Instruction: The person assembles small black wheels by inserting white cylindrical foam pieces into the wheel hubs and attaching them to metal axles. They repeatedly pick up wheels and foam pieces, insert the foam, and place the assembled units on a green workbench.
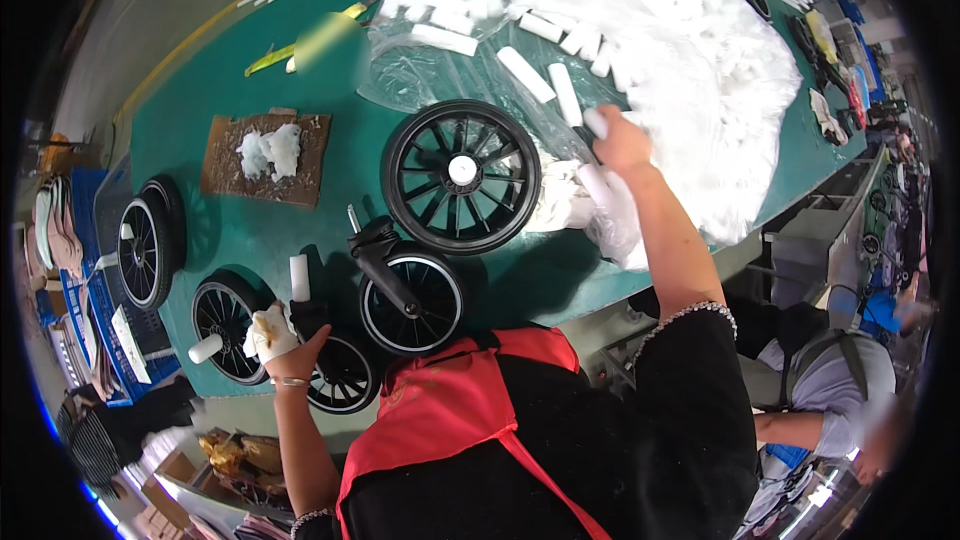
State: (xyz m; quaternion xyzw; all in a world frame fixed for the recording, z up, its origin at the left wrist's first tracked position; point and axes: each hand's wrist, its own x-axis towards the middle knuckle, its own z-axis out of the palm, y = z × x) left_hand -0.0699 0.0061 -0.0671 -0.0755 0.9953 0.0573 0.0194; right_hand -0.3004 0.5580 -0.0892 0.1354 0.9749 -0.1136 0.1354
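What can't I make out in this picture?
In the head view:
- Left hand: the hand itself hides how, or whether, its palm grips the black wheel frame.
- Right hand: its fingertips are blurred, leaving the exact hold on the tube unclear.
- Yellow tool: a blurred patch covers its middle.
- Bag: glare and overlap hide how many pieces it holds.

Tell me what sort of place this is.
Likely a factory assembly workshop: a large spoked wheel and a forked caster wheel share a green worktable with a clear plastic bag and short white cylinders.
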